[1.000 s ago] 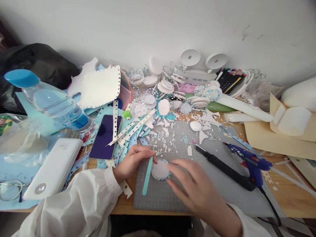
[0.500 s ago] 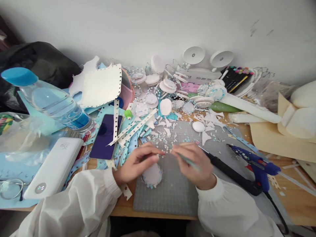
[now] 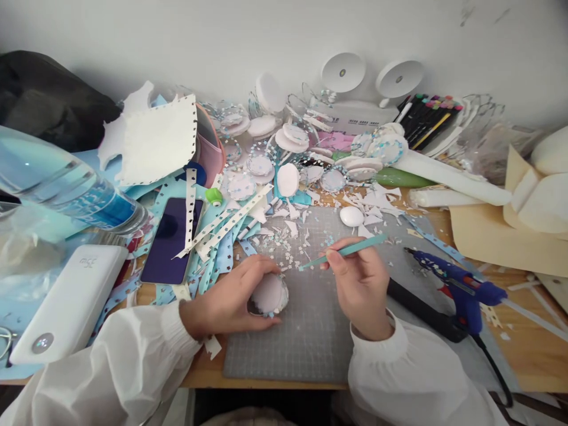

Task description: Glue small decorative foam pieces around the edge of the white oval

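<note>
My left hand (image 3: 231, 296) is curled around a round white disc (image 3: 268, 293) edged with small white and pale blue pieces. Thumb and fingers grip its sides above the grey cutting mat (image 3: 306, 349). In my right hand (image 3: 358, 284) a pair of teal tweezers (image 3: 350, 249) is pinched between thumb and fingers, its tip pointing left. Just beyond that tip lie small scattered paper stars (image 3: 290, 255) and white scraps. A smooth white egg-shaped piece (image 3: 351, 216) rests farther back on the mat.
A blue glue gun (image 3: 461, 284) and a black-handled tool (image 3: 421, 310) lie at right. On the left are a phone (image 3: 166, 251), a white power bank (image 3: 71, 302), a tilted water bottle (image 3: 75, 183) and punched paper strips (image 3: 231, 225). Decorated discs (image 3: 293, 136) crowd the back.
My left hand has closed around the white disc, which lay on the mat before. My right hand has turned, so the tweezers now lie across it pointing left. The camera view has shifted.
</note>
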Available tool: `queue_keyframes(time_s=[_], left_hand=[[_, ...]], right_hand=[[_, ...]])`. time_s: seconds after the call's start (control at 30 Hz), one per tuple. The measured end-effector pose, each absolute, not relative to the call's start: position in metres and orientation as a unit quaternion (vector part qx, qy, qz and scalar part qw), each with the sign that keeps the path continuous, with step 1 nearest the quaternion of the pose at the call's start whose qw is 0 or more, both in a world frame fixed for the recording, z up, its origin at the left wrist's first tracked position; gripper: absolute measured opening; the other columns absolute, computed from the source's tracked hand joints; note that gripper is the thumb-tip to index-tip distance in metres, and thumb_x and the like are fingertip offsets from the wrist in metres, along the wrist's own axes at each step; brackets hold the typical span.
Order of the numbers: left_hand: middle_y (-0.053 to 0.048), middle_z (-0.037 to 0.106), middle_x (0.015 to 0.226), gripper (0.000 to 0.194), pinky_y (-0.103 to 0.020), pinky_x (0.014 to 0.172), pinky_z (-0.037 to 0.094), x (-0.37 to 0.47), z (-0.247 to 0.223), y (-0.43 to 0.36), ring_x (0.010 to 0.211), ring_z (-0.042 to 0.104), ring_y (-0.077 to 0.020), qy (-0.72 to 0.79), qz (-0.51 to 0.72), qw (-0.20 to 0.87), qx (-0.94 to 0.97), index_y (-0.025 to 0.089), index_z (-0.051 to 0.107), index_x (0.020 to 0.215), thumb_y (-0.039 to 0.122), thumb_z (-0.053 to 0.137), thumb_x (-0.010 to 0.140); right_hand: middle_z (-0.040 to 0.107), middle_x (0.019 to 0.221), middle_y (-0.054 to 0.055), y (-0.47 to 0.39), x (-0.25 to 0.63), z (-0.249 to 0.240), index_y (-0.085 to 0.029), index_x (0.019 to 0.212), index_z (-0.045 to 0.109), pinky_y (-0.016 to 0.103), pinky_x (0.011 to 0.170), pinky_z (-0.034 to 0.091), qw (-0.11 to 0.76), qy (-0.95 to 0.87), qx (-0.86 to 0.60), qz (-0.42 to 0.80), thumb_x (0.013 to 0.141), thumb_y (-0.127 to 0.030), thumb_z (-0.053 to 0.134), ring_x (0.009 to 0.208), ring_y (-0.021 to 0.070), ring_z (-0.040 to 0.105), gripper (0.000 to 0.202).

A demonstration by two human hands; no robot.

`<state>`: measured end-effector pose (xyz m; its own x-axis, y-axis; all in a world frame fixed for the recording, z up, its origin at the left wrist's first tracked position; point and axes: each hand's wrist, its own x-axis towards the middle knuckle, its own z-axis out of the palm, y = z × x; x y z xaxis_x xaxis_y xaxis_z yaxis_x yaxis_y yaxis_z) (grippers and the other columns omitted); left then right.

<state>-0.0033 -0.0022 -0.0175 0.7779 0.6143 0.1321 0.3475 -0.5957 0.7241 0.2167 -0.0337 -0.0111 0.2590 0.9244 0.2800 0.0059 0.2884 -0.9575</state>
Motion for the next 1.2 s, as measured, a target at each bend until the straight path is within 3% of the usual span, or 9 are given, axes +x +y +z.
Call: queue_keyframes(time_s=[0.27, 0.47, 0.7, 1.2], left_hand=[[-0.009, 0.058, 0.120, 0.062, -0.038, 0.096, 0.047, -0.001, -0.018, -0.007, 0.112, 0.056, -0.0252, 0.276, 0.309, 0.369, 0.832, 0.024, 0.044, 0.123, 0.029, 0.078, 0.071], [-0.009, 0.062, 0.116, 0.074, -0.038, 0.088, 0.051, -0.003, -0.020, -0.008, 0.105, 0.062, -0.0261, 0.286, 0.324, 0.380, 0.818, 0.023, 0.045, 0.126, 0.042, 0.083, 0.065], [-0.008, 0.063, 0.105, 0.073, -0.035, 0.076, 0.054, -0.002, -0.019, -0.008, 0.090, 0.064, -0.0239, 0.322, 0.350, 0.321, 0.819, 0.021, 0.047, 0.119, 0.050, 0.082, 0.062], [-0.008, 0.060, 0.101, 0.069, -0.035, 0.073, 0.053, 0.000, -0.016, -0.008, 0.087, 0.062, -0.0233, 0.326, 0.341, 0.302, 0.828, 0.021, 0.044, 0.118, 0.048, 0.080, 0.066]], right_hand=[[0.060, 0.079, 0.000, -0.041, 0.211, -0.010, -0.022, 0.089, 0.063, 0.024, 0.058, 0.051, 0.636, -0.488, -0.429, 0.416, 0.086, -0.019, 0.064, 0.067, 0.0108, 0.059, 0.005], [0.058, 0.076, 0.000, -0.048, 0.207, -0.006, -0.022, 0.088, 0.062, 0.024, 0.056, 0.050, 0.610, -0.517, -0.414, 0.435, 0.086, -0.016, 0.062, 0.067, 0.0118, 0.058, 0.006], [0.058, 0.077, 0.002, -0.051, 0.203, -0.003, -0.021, 0.087, 0.062, 0.026, 0.057, 0.050, 0.591, -0.538, -0.436, 0.414, 0.085, -0.015, 0.061, 0.068, 0.0138, 0.058, 0.005], [0.059, 0.075, 0.002, -0.049, 0.201, -0.005, -0.021, 0.087, 0.061, 0.027, 0.059, 0.052, 0.579, -0.577, -0.446, 0.365, 0.083, -0.010, 0.060, 0.069, 0.0146, 0.059, 0.011]])
